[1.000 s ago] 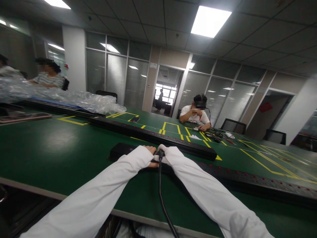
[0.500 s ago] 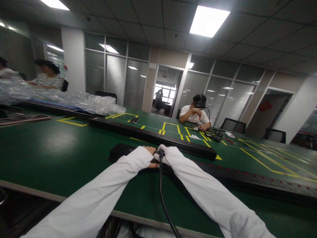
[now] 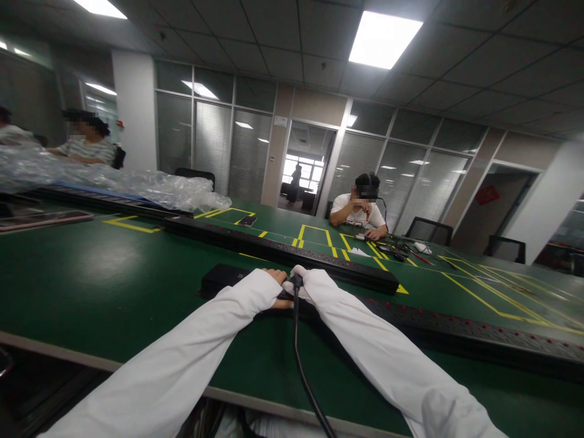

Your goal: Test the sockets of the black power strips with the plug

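My left hand (image 3: 277, 277), bare below a white sleeve, is wrapped over a long black power strip (image 3: 456, 328) near the end with a plain black housing (image 3: 219, 280). Its thumb shows on the near side of the strip. Close against it, my right hand (image 3: 302, 291), in a white glove, is closed around the black plug (image 3: 297, 281) of a cable. From there the black cable (image 3: 298, 359) runs down over the table's front edge. Where the plug meets the strip is hidden by my fingers.
Behind my hands lies a second black power strip (image 3: 283, 251) on the green table (image 3: 114, 304). Bubble wrap (image 3: 150, 185) covers things at the left, near a phone (image 3: 247, 221). Across the table sits a person (image 3: 360, 210) beside tangled cables (image 3: 395, 249).
My hands, the plug and the strip stay in place. Only a distant figure beyond the doorway has shifted slightly.
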Available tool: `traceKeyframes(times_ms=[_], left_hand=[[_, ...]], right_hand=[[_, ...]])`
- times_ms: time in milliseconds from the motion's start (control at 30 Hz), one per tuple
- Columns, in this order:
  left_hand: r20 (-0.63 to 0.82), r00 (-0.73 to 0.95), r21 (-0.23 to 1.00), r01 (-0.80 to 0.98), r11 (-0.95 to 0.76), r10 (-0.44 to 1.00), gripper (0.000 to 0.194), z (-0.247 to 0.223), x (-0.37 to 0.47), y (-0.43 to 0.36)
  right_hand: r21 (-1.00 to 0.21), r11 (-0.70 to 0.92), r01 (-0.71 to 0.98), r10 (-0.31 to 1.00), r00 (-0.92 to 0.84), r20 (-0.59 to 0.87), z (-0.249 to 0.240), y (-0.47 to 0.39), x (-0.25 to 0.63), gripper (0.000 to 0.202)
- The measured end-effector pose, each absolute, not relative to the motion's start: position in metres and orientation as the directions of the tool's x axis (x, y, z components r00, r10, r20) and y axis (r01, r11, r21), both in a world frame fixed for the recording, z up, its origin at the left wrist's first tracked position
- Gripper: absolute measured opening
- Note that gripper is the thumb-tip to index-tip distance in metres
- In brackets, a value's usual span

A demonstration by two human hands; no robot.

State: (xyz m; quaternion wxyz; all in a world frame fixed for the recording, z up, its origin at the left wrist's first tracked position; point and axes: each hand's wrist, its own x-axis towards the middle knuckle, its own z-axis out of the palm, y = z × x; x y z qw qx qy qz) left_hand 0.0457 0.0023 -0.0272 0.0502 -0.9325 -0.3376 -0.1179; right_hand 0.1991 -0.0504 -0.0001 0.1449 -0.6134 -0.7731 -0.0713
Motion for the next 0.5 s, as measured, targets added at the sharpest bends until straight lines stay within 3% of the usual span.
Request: traceKeyframes(times_ms=[300, 500], left_hand=[[0.25, 0.734, -0.013, 0.655, -0.755, 0.632, 0.064, -0.0254, 0.0472, 0.0004], [0.263, 0.734, -0.017, 0.652, -0.758, 0.626, 0.065, -0.0248, 0.046, -0.0011]], right_hand=[[-0.025, 0.285, 0.958, 0.917, -0.265, 0.3, -0.0008, -0.0499, 0.2022, 0.038], [-0.147, 0.216, 0.965, 0.949, -0.172, 0.265, 0.0021, -0.0499, 0.1993, 0.032]])
